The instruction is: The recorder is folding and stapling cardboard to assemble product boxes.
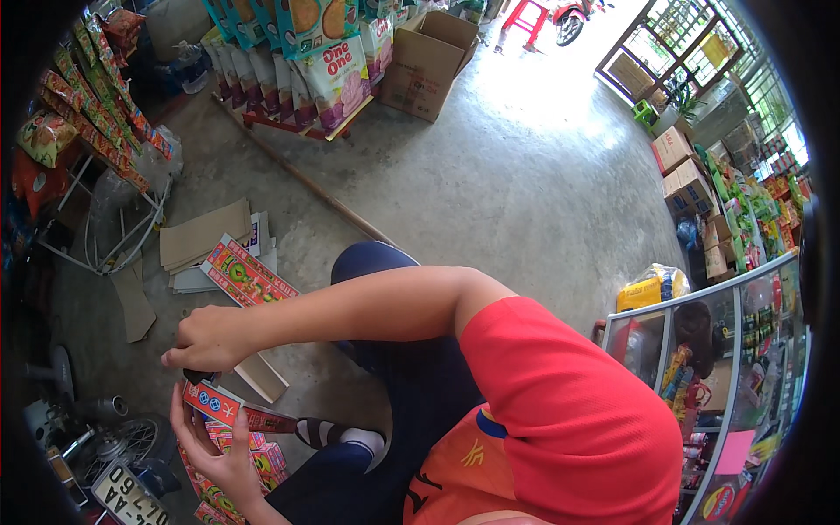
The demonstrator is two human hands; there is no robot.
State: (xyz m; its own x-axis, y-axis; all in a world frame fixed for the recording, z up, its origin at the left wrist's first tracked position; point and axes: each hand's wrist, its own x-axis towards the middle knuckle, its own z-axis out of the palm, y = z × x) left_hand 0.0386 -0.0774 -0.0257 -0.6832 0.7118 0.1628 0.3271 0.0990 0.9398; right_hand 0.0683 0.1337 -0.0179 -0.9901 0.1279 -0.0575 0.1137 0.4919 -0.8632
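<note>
My left hand (226,459) grips a red printed cardboard box (212,402), fingers along one side and thumb on the other. Reaching across from the right, my right hand (210,339) is closed just above the box's far end. A small black object (198,376) shows below its fingers; most of it is hidden, so I cannot tell its kind. Under and beside my left hand are several small pink and green printed boxes (267,459). Beyond my right forearm lies a long red and green printed carton (249,276). An open cardboard tray (260,378) rests on the floor nearer me.
Flattened cardboard (206,234) and a long wooden pole (306,185) lie on the concrete floor. A motorbike (118,437) stands at the lower left, a wire stand (149,223) at the left. Snack bags (337,79) and an open carton (427,66) are ahead; a glass display case (643,341) is right.
</note>
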